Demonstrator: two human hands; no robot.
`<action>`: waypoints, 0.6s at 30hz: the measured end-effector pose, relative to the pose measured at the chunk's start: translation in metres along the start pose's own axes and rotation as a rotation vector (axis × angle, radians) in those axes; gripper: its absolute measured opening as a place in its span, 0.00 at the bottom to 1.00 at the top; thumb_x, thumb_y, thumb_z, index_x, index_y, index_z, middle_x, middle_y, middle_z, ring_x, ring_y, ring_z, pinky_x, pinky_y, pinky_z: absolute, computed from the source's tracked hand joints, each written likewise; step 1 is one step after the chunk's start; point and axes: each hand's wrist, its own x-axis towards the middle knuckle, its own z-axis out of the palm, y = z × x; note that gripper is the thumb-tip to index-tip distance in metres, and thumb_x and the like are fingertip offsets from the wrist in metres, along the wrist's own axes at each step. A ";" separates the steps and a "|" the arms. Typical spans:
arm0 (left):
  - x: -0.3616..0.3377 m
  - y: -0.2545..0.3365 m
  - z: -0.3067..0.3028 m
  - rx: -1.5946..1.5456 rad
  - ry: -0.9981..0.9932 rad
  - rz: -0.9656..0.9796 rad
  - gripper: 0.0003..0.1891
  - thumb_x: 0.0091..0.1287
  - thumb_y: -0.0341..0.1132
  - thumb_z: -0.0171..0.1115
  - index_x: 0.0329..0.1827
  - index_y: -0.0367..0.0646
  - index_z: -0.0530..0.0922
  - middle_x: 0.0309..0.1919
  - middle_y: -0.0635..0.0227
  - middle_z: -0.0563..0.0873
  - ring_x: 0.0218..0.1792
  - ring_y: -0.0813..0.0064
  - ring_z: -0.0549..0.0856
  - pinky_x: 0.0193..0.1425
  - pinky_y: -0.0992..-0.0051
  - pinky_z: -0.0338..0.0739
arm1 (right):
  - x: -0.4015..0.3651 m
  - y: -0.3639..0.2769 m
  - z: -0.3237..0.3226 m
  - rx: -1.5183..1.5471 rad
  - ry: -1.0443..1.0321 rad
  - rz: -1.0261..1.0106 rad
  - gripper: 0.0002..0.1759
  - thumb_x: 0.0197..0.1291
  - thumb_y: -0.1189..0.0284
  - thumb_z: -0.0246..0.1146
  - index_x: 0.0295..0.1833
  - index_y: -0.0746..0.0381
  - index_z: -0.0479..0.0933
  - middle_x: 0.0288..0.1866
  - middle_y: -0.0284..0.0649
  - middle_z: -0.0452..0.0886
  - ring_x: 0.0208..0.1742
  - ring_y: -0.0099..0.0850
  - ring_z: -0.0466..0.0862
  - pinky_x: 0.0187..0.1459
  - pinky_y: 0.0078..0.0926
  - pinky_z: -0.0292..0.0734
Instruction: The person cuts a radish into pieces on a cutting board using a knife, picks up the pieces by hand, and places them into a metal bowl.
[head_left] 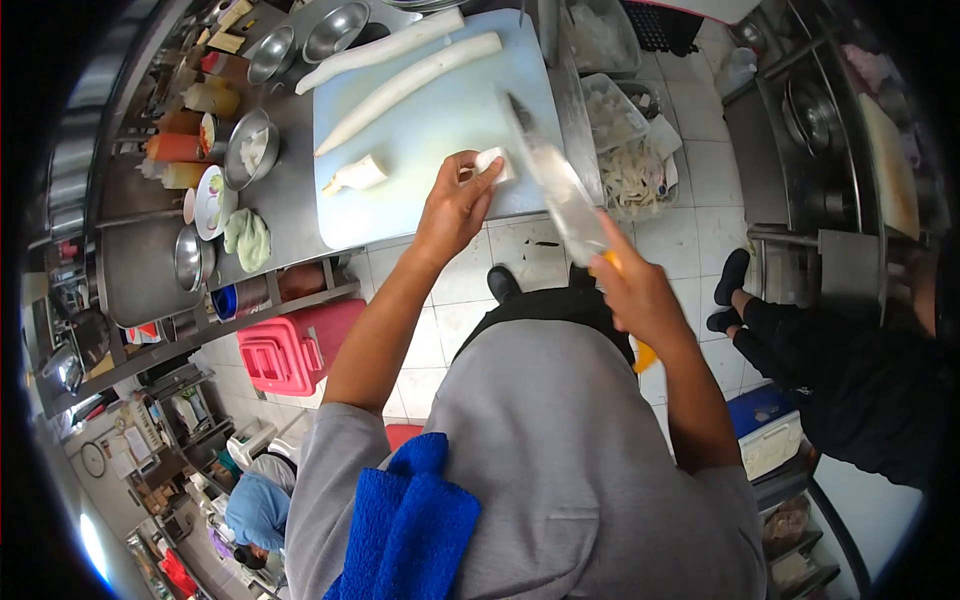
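My left hand (455, 212) pinches a short white piece of what looks like daikon (491, 163) near the right edge of the pale blue cutting board (430, 125). In my right hand (642, 298) is a large knife (565, 195) with a yellow handle. Its broad blade, somewhat blurred, slants just right of the piece, apart from it. Two long peeled daikons, a nearer one (410, 88) and a farther one (380, 50), lie across the upper board. Left of my left hand rests a shorter daikon chunk (358, 174) with a yellowish tip.
Metal bowls (252, 150), sauce bottles (168, 147) and a green cloth (247, 240) stand along the counter's left. A bin of peelings (635, 185) sits right of the board. Below is a pink container (300, 345). Another person (850, 370) is at the right.
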 end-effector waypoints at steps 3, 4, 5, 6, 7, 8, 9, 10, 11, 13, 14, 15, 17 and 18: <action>-0.005 0.006 0.011 -0.110 0.050 -0.072 0.25 0.61 0.23 0.70 0.63 0.49 0.82 0.53 0.53 0.77 0.50 0.57 0.82 0.53 0.66 0.84 | -0.021 -0.001 -0.030 0.012 -0.004 0.172 0.32 0.73 0.61 0.55 0.81 0.47 0.58 0.20 0.38 0.76 0.19 0.27 0.79 0.22 0.28 0.78; -0.005 0.012 0.016 -0.033 0.106 -0.094 0.25 0.61 0.23 0.71 0.63 0.48 0.82 0.53 0.53 0.77 0.49 0.57 0.82 0.52 0.67 0.83 | -0.023 0.004 -0.031 0.007 -0.001 0.167 0.32 0.73 0.61 0.55 0.81 0.47 0.58 0.20 0.38 0.76 0.19 0.27 0.79 0.22 0.28 0.78; -0.007 0.018 0.019 0.047 0.161 -0.119 0.25 0.61 0.24 0.72 0.63 0.47 0.82 0.54 0.53 0.77 0.48 0.58 0.82 0.50 0.67 0.83 | -0.025 0.010 -0.030 0.022 -0.006 0.186 0.32 0.73 0.61 0.55 0.81 0.47 0.58 0.21 0.39 0.76 0.18 0.28 0.79 0.23 0.29 0.78; -0.010 0.026 0.022 0.052 0.168 -0.120 0.25 0.61 0.24 0.72 0.63 0.47 0.82 0.54 0.53 0.77 0.48 0.58 0.82 0.50 0.67 0.83 | -0.027 0.013 -0.029 0.037 -0.014 0.206 0.32 0.73 0.61 0.55 0.81 0.47 0.58 0.21 0.39 0.76 0.17 0.28 0.78 0.23 0.30 0.78; -0.013 0.034 0.024 0.071 0.194 -0.203 0.24 0.61 0.25 0.72 0.63 0.46 0.82 0.54 0.52 0.76 0.47 0.58 0.81 0.48 0.68 0.83 | -0.027 0.013 -0.026 0.034 -0.016 0.197 0.32 0.73 0.61 0.55 0.81 0.47 0.58 0.21 0.39 0.76 0.17 0.28 0.78 0.23 0.30 0.78; -0.017 0.041 0.025 0.088 0.217 -0.285 0.24 0.61 0.26 0.72 0.62 0.45 0.82 0.54 0.52 0.76 0.46 0.58 0.81 0.46 0.68 0.82 | -0.027 0.013 -0.022 0.022 -0.043 0.189 0.33 0.73 0.60 0.54 0.81 0.47 0.57 0.21 0.40 0.77 0.17 0.30 0.79 0.24 0.31 0.78; -0.021 0.045 0.025 0.105 0.249 -0.266 0.23 0.63 0.25 0.71 0.62 0.43 0.82 0.47 0.54 0.80 0.40 0.60 0.80 0.43 0.68 0.80 | -0.027 0.012 -0.018 0.010 -0.069 0.183 0.33 0.74 0.60 0.54 0.81 0.47 0.57 0.21 0.40 0.77 0.17 0.31 0.80 0.24 0.32 0.78; -0.025 0.049 0.021 0.107 0.252 -0.267 0.23 0.63 0.25 0.71 0.62 0.43 0.82 0.47 0.54 0.80 0.40 0.60 0.80 0.43 0.68 0.80 | -0.027 0.012 -0.014 0.008 -0.071 0.181 0.33 0.74 0.60 0.54 0.81 0.47 0.57 0.21 0.40 0.77 0.17 0.31 0.80 0.24 0.32 0.78; -0.028 0.053 0.014 0.000 0.189 -0.376 0.23 0.63 0.25 0.70 0.63 0.44 0.82 0.44 0.56 0.82 0.39 0.63 0.82 0.43 0.69 0.80 | -0.026 0.013 -0.011 -0.012 -0.084 0.183 0.33 0.74 0.60 0.54 0.81 0.47 0.57 0.22 0.41 0.78 0.19 0.33 0.81 0.25 0.34 0.78; -0.027 0.051 -0.002 -0.022 0.150 -0.383 0.20 0.67 0.24 0.66 0.63 0.43 0.81 0.36 0.61 0.85 0.33 0.68 0.84 0.43 0.71 0.81 | -0.026 0.008 -0.008 -0.031 -0.097 0.200 0.33 0.74 0.60 0.55 0.81 0.47 0.56 0.23 0.45 0.79 0.21 0.38 0.83 0.30 0.38 0.79; -0.027 0.039 -0.009 0.037 0.116 -0.308 0.23 0.66 0.23 0.67 0.65 0.44 0.80 0.43 0.59 0.86 0.41 0.65 0.85 0.47 0.70 0.81 | -0.025 0.009 -0.008 -0.032 -0.097 0.200 0.33 0.74 0.60 0.55 0.81 0.47 0.56 0.23 0.45 0.79 0.21 0.38 0.83 0.30 0.38 0.79; -0.016 0.034 -0.021 0.112 0.061 -0.136 0.26 0.64 0.23 0.67 0.67 0.45 0.78 0.48 0.59 0.86 0.45 0.63 0.85 0.50 0.69 0.81 | -0.024 0.010 -0.007 -0.036 -0.091 0.185 0.33 0.74 0.59 0.55 0.81 0.47 0.56 0.25 0.46 0.81 0.22 0.42 0.83 0.32 0.40 0.79; 0.007 0.026 -0.035 0.181 0.011 0.034 0.28 0.63 0.23 0.68 0.68 0.46 0.77 0.52 0.59 0.85 0.49 0.60 0.85 0.54 0.68 0.81 | -0.024 0.016 -0.004 -0.048 -0.084 0.172 0.34 0.73 0.59 0.55 0.81 0.48 0.55 0.26 0.47 0.82 0.24 0.46 0.84 0.34 0.43 0.79; 0.015 0.021 -0.037 0.143 -0.165 0.110 0.29 0.60 0.23 0.69 0.68 0.45 0.76 0.57 0.58 0.83 0.52 0.59 0.83 0.56 0.66 0.81 | -0.024 0.022 -0.001 -0.072 -0.035 0.122 0.32 0.73 0.58 0.55 0.79 0.52 0.57 0.28 0.50 0.82 0.27 0.51 0.84 0.36 0.46 0.78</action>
